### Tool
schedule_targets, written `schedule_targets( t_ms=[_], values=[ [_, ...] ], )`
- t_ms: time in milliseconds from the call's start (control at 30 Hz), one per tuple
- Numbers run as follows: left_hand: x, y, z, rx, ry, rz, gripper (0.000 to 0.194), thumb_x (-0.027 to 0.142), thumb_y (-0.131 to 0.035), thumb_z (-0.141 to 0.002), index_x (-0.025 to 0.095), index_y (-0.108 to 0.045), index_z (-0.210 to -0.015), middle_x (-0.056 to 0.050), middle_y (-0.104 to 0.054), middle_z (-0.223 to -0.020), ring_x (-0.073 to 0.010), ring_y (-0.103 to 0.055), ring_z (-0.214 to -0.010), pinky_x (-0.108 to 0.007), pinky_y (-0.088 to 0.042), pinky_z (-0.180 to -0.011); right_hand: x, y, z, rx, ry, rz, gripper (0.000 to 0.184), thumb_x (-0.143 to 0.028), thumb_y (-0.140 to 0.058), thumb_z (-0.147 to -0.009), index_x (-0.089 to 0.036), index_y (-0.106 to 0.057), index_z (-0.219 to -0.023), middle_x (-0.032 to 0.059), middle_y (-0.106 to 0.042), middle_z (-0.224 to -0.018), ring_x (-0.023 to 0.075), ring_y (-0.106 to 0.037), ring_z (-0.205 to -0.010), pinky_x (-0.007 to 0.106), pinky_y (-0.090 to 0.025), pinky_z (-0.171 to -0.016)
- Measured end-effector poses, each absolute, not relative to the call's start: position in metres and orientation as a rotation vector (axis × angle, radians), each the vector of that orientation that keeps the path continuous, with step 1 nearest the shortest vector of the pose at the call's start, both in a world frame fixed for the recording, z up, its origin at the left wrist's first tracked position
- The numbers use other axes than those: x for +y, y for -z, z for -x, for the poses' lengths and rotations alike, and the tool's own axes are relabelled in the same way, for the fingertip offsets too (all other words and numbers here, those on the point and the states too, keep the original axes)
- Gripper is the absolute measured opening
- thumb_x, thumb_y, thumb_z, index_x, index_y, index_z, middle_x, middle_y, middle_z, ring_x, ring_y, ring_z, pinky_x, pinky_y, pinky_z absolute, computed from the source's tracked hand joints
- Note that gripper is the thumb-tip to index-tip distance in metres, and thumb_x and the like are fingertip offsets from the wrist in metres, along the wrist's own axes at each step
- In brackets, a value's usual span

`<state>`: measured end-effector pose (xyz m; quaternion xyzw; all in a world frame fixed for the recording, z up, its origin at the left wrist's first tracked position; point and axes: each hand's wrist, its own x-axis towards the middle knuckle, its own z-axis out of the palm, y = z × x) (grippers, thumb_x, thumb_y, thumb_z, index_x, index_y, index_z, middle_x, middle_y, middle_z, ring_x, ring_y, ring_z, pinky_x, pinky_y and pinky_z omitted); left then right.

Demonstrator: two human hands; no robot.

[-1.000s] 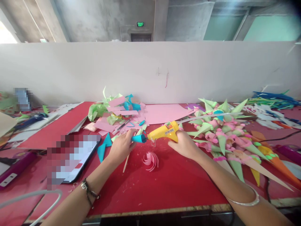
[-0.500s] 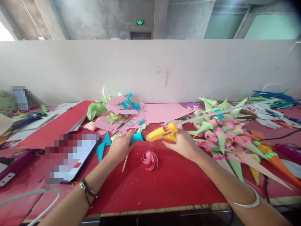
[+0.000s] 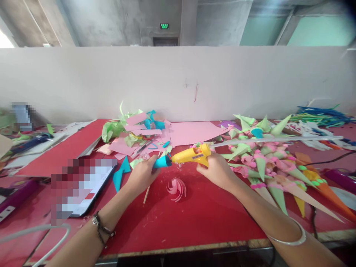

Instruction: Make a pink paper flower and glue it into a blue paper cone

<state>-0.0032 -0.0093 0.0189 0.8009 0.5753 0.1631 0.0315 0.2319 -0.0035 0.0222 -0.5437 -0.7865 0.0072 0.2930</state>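
In my left hand [image 3: 144, 172] is a rolled blue paper tube [image 3: 162, 162], its open end facing right. My right hand [image 3: 219, 170] is wrapped round the handle of a yellow glue gun [image 3: 191, 154], with a long clear glue stick [image 3: 278, 139] poking out behind it to the right. The gun's nozzle is at the rim of the tube; whether it touches, I cannot tell. Below them a curled pink paper flower [image 3: 176, 189] lies on the red table [image 3: 194, 222]. A thin wooden stick [image 3: 146, 194] shows beneath my left hand, beside folded blue paper pieces [image 3: 120, 174].
A phone [image 3: 89, 185] lies at the left near a purple power strip [image 3: 19, 198]. Pink, green and blue paper scraps [image 3: 136, 129] are heaped at the back. Finished paper cone flowers [image 3: 264, 163] crowd the right side. A white partition [image 3: 139, 81] stands behind.
The glue gun has turned slightly, and the rear end of its glue stick has swung down. The tube's open end has tilted a little more toward me.
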Motion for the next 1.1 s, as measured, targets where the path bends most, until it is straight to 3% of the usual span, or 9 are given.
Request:
schedule_targets(
  t_ms=[533,800,1100],
  values=[
    [-0.004,-0.007,0.006,1.521,-0.77,-2.461,0.003,0.015,-0.045,-0.069,0.017,-0.044,-0.069,0.005,-0.044,-0.053,-0.0095,-0.042,-0.047,-0.02,-0.027,-0.047,-0.005,-0.021,-0.227,-2.033,-0.022,1.359,0.017,-0.013,-0.047,-0.066,-0.014,-0.056,-0.08,0.0038,-0.06,-0.064,0.0149,-0.056,-0.055,0.022,-0.038,-0.05],
    [-0.002,-0.004,0.007,1.491,-0.862,-2.466,0.004,0.015,-0.044,-0.069,0.017,-0.043,-0.066,0.005,-0.043,-0.052,-0.0087,-0.041,-0.047,-0.02,-0.026,-0.047,-0.003,-0.017,-0.226,-1.962,-0.013,1.246,0.02,-0.028,-0.057,-0.068,-0.015,-0.059,-0.083,0.008,-0.065,-0.079,0.0214,-0.062,-0.072,0.027,-0.046,-0.062],
    [-0.001,-0.004,0.006,1.521,-0.855,-2.445,0.002,0.016,-0.043,-0.068,0.018,-0.044,-0.068,0.005,-0.043,-0.052,-0.0098,-0.041,-0.047,-0.021,-0.026,-0.047,-0.004,-0.018,-0.227,-2.066,0.047,1.338,0.018,-0.012,-0.045,-0.067,-0.014,-0.056,-0.081,0.0057,-0.061,-0.066,0.018,-0.058,-0.06,0.025,-0.041,-0.052]
  ],
)
